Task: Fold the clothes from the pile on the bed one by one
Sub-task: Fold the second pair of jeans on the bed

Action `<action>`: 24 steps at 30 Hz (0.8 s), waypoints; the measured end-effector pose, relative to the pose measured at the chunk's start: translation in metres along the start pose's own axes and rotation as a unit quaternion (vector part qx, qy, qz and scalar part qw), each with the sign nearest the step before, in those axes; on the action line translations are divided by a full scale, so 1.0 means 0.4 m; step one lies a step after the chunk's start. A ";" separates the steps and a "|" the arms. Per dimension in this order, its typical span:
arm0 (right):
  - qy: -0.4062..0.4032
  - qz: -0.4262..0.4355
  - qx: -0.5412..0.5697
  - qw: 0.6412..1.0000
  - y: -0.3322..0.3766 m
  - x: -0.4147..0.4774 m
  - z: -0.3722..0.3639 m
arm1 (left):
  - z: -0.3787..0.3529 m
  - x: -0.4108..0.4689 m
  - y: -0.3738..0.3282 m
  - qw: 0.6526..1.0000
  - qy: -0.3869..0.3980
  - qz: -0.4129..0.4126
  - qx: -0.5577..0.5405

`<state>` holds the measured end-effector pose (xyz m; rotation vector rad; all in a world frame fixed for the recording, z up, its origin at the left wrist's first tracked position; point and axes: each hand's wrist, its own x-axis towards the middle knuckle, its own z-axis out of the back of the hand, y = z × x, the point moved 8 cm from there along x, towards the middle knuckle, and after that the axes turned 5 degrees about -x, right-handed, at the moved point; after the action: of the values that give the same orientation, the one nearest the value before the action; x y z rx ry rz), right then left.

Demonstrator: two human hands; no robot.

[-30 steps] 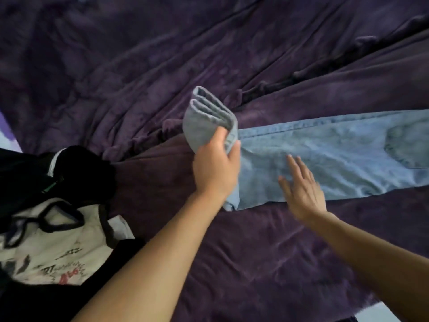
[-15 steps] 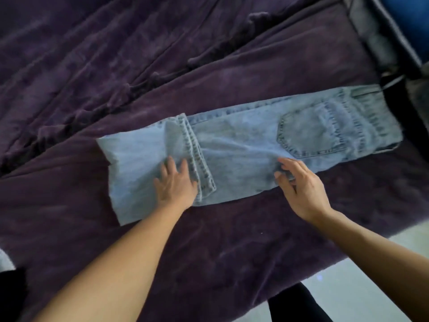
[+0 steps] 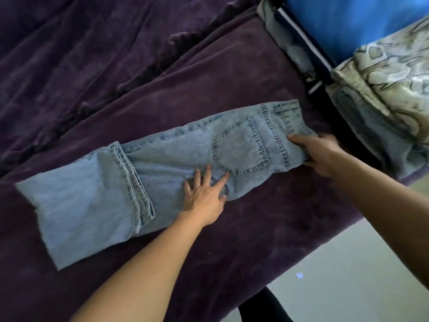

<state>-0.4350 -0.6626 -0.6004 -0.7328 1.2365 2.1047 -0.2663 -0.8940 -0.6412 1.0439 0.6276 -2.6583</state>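
A pair of light blue denim jeans (image 3: 176,159) lies flat on a dark purple plush blanket (image 3: 232,77) that covers the bed. They run from the near left to the far right and are folded lengthwise, so that one back pocket (image 3: 241,149) faces up. At the left end the legs are doubled back on themselves, and the stitched hems (image 3: 132,182) lie across the denim about a third of the way along.

The left hand (image 3: 204,194) rests flat on the jeans at their near edge, just below and left of the pocket. Its fingers are straight and spread, and the index fingertip touches the pocket's lower corner. The right hand (image 3: 318,152) holds the waistband end at the right. Its thumb lies on top of the denim and its fingers curl round the edge from the near side, so it grips the fabric there.

Beyond the waistband, at the far right, sit a bright blue fabric (image 3: 359,19), a dark garment with white stripes (image 3: 308,49) and a grey-beige patterned cloth (image 3: 394,77), close together. A pale floor (image 3: 348,275) shows past the bed's near right edge.
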 end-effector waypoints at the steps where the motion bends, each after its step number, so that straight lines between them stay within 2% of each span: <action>1: -0.014 0.029 0.014 0.999 0.024 -0.013 0.000 | 0.015 -0.001 0.012 0.999 -0.020 -0.006 -0.036; 2: -0.028 0.070 0.024 0.997 0.059 -0.039 0.000 | 0.041 -0.007 0.029 0.994 -0.059 -0.008 -0.089; 4: -0.042 0.171 0.009 0.984 0.150 -0.124 -0.009 | 0.115 -0.049 0.089 0.963 -0.188 0.008 -0.193; 5: -0.045 0.219 -0.018 0.975 0.201 -0.184 -0.025 | 0.149 -0.082 0.130 0.943 -0.246 0.028 -0.222; 7: -0.039 0.308 -0.091 0.946 0.292 -0.318 -0.084 | 0.183 -0.151 0.222 0.918 -0.307 0.073 -0.238; 9: -0.017 0.403 -0.184 0.896 0.350 -0.453 -0.193 | 0.177 -0.217 0.321 0.915 -0.312 0.128 -0.222; 12: 0.049 0.520 -0.359 0.773 0.312 -0.595 -0.451 | 0.132 -0.316 0.465 0.920 -0.293 0.197 -0.168; 14: 0.123 0.506 -0.498 0.693 0.179 -0.613 -0.635 | 0.081 -0.373 0.530 0.938 -0.251 0.215 -0.108; 16: 0.189 0.425 -0.643 0.608 0.002 -0.578 -0.748 | 0.025 -0.407 0.571 0.957 -0.183 0.222 -0.039; 17: 0.201 0.395 -0.690 0.572 -0.066 -0.556 -0.771 | 0.001 -0.418 0.589 0.963 -0.151 0.224 -0.014; 18: 0.197 0.386 -0.713 0.552 -0.107 -0.538 -0.779 | -0.014 -0.426 0.605 0.966 -0.130 0.225 0.000; 19: 0.185 0.394 -0.713 0.550 -0.122 -0.524 -0.778 | -0.017 -0.426 0.619 0.967 -0.135 0.217 0.011; 22: 0.143 0.459 -0.669 0.567 -0.091 -0.496 -0.756 | 0.037 -0.439 0.659 0.948 -0.261 0.177 0.034; 24: 0.130 0.479 -0.663 0.560 -0.081 -0.472 -0.735 | 0.058 -0.456 0.690 0.940 -0.297 0.167 0.036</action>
<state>-0.2357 -0.9512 -0.6086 -1.0477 -0.4338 3.9320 -0.0519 -1.1407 -0.5857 0.2767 0.2031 -2.5021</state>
